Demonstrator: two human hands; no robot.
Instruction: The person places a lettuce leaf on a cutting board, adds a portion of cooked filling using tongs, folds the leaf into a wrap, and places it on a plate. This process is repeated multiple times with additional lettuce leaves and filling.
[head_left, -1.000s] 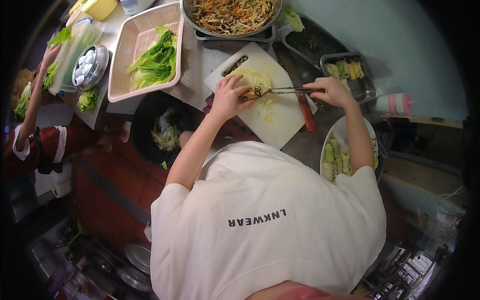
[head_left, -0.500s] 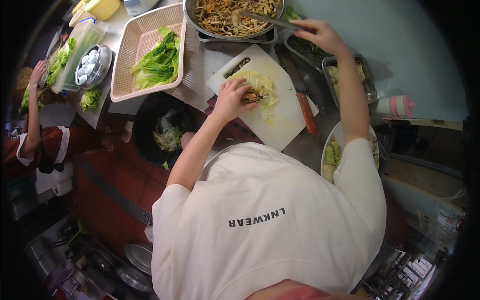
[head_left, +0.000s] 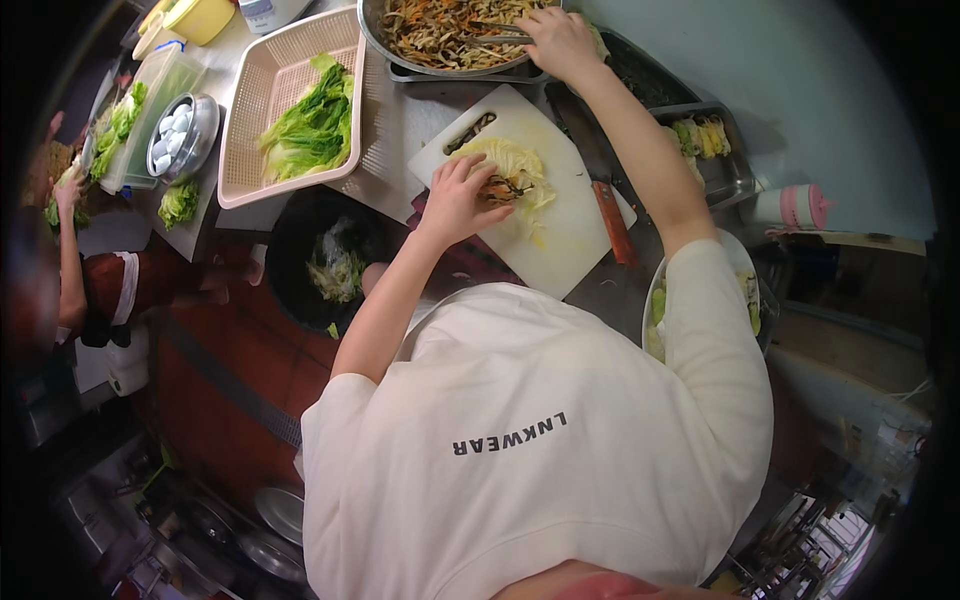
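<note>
My left hand (head_left: 460,200) rests over a pale cabbage leaf (head_left: 525,165) on the white cutting board (head_left: 570,225). Its fingers and thumb stand apart around a small heap of shredded filling (head_left: 505,188) on that leaf. At the far side, my right hand (head_left: 562,42) is closed on metal tongs (head_left: 505,38), whose tips reach into the large round bowl of shredded filling (head_left: 425,35). Beside the board's right edge lies a knife with a wooden handle (head_left: 613,222).
Left of the board, a pink plastic basket (head_left: 240,150) holds green lettuce, near a metal bowl of eggs (head_left: 205,140). A black bin (head_left: 290,270) stands below. Metal trays (head_left: 735,180) and a plate of green rolls (head_left: 655,330) sit right. Another person's arm (head_left: 70,240) shows far left.
My right hand has moved left with the tongs, over the filling bowl, uncovering the tray of rolls at right. My left hand stays nearly in place on the leaf.
</note>
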